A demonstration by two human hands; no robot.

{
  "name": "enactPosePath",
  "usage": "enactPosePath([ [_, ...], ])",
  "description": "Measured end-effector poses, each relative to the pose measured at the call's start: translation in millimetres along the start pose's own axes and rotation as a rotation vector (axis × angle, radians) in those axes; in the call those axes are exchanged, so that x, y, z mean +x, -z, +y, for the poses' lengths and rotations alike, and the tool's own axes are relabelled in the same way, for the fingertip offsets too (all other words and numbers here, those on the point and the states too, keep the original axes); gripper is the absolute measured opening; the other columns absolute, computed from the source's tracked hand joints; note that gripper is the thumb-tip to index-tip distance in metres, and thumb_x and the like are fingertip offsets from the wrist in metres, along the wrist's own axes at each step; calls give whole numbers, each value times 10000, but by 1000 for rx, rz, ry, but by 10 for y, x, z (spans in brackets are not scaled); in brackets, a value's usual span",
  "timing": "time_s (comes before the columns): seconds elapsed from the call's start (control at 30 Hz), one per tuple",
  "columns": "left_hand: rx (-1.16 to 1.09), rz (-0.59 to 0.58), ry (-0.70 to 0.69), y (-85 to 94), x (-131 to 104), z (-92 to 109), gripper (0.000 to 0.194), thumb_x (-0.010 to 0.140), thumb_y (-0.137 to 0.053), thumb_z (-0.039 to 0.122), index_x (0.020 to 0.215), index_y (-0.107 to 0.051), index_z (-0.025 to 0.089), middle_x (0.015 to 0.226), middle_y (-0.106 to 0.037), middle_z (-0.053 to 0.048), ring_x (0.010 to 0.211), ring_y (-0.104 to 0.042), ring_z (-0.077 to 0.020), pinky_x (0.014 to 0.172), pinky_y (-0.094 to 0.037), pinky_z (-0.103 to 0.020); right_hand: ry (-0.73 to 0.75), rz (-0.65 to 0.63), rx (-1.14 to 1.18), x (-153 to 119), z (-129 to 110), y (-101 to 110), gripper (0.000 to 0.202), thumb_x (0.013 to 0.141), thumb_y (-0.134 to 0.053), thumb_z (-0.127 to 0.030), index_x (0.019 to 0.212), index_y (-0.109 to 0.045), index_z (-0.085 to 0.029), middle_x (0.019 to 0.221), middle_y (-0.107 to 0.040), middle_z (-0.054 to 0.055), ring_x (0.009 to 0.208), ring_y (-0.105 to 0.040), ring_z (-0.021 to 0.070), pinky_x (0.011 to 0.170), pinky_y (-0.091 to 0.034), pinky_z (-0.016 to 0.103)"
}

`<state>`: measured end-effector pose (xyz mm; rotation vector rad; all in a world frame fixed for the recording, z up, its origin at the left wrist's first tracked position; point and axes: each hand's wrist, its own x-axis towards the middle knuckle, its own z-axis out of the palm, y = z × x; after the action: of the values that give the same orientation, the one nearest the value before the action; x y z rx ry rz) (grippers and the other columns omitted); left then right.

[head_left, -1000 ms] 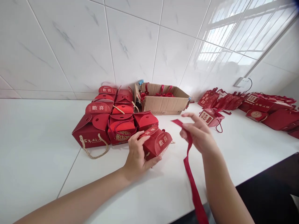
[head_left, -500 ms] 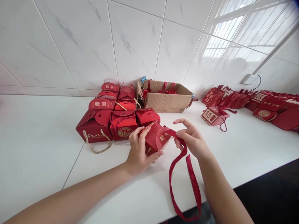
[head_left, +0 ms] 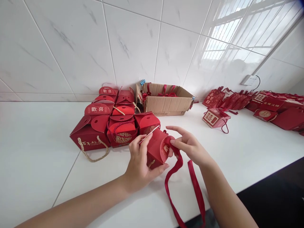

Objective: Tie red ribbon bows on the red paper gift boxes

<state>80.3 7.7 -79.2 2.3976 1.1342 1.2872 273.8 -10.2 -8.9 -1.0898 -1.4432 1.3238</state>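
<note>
A small red gift box with gold lettering on its rounded flap is tilted on its side above the white counter. My left hand grips it from the left, thumb below and fingers along the top edge. At the lettered flap, my right hand pinches a dark red ribbon between thumb and index finger. From there the ribbon loops down past the counter's front edge, and one loose end stands near my right wrist. The ribbon's other end, by the flap, is hidden by my fingers.
Several finished-looking red gift boxes stand grouped at the left, some with rope handles. Behind them is an open cardboard box with ribbons inside. To the right sit a small red box and more red packages. A white socket is on the tiled wall.
My right hand has moved left, closer to the box, bringing the ribbon up against the flap. The ribbon's loop hangs lower. My left hand keeps its grip on the box.
</note>
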Motion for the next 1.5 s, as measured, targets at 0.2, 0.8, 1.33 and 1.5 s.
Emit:
enactPosePath([
  [0.2,39,-3,-75,-17,-8,-10,801,733,-653,500,1387,-295,206,1242,-282,-138,1208,-294,-317,1025,-336,-511,-103,-43,-86,-70,-76,65,482,860,-523,-202,1324,-395,-181,555,-666,-20,448,-515,93,458,-371,218],
  [0.8,-19,-16,-125,-49,-27,-32,867,720,-649,520,1421,-208,267,1236,-258,-127,1206,-305,-329,1022,-340,-515,130,258,-559,1,72,59,248,744,-689,-462,839,-743,-239,673,-599,29,609,-495,151,611,-439,320],
  [1.33,-73,-74,-142,-19,-52,-65,857,708,-654,526,1396,-251,212,1258,-260,-140,1224,-277,-323,1048,-318,-499,132,-9,-50,44,157,58,183,779,-682,-320,924,-687,-208,871,-671,41,735,-609,148,631,-503,285],
  [1.5,-94,-88,-118,-19,-49,-70,871,706,-652,545,1410,-245,231,1271,-255,-136,1238,-277,-324,1057,-307,-504,135,67,152,69,167,56,182,712,-742,-301,827,-638,-205,805,-643,16,653,-595,128,570,-496,266],
])
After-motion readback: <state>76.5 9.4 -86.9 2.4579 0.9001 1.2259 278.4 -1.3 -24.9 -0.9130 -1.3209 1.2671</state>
